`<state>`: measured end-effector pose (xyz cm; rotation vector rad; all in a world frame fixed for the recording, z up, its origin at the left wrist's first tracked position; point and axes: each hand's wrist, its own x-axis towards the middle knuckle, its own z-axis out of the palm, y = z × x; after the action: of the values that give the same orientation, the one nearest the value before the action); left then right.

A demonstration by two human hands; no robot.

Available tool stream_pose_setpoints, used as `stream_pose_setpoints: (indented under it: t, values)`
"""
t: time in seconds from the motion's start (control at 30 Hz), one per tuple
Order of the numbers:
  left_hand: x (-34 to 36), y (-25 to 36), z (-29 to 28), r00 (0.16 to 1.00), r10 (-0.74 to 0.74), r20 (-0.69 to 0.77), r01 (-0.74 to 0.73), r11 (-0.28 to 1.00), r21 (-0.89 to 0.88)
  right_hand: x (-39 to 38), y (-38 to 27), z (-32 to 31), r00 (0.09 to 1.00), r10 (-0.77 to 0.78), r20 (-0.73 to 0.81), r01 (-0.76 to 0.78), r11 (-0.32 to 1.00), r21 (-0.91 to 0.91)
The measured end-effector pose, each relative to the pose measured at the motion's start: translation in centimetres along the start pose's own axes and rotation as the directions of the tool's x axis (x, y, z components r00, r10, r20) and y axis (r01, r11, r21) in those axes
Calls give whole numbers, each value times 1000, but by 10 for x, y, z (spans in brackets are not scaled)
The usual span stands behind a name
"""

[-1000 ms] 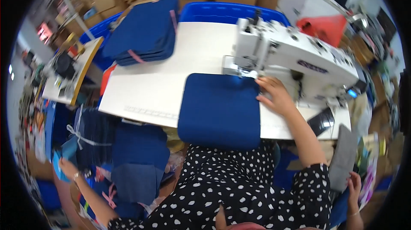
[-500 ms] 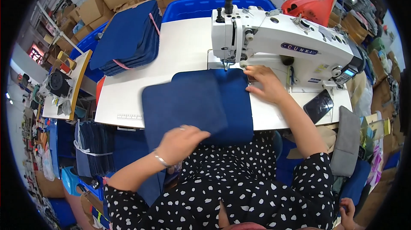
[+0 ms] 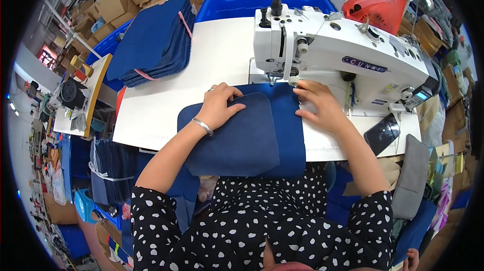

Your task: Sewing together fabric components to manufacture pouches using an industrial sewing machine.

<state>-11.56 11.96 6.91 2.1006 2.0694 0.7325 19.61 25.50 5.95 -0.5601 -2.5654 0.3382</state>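
Note:
A smaller, duller blue fabric panel [image 3: 237, 142] with rounded corners lies over a larger blue panel [image 3: 291, 135] on the white sewing table. The larger panel's far edge reaches the presser foot [image 3: 273, 80] of a white sewing machine [image 3: 322, 44]. My left hand [image 3: 220, 105] rests on the smaller panel near its far edge, fingers bent, thumb apart from them. My right hand [image 3: 320, 105] lies open at the larger panel's right edge, just right of the presser foot, fingers apart. Both panels hang over the table's near edge.
A tied stack of blue panels [image 3: 151, 44] sits at the table's far left. A black phone [image 3: 382, 134] lies at the right, near a grey padded piece [image 3: 409, 177]. Behind stands a blue crate [image 3: 222, 6]. Another tied bundle [image 3: 112, 172] is below left.
My left hand has moved forward from the near side onto the smaller panel's far part. That panel now lies flatter over the larger one. My right hand stays by the presser foot.

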Motion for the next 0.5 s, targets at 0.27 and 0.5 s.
stream_pose_setpoints:
  t: [0.27,0.5]
  values:
    - [19,18,0,991,-6,133,49,944,-326,-43,-51,11,999,20,-36,-20,1000,13]
    - [53,30,49,999,3,-32,-9,982,-189,-36,-65,5,967,255,24,-255,945,207]
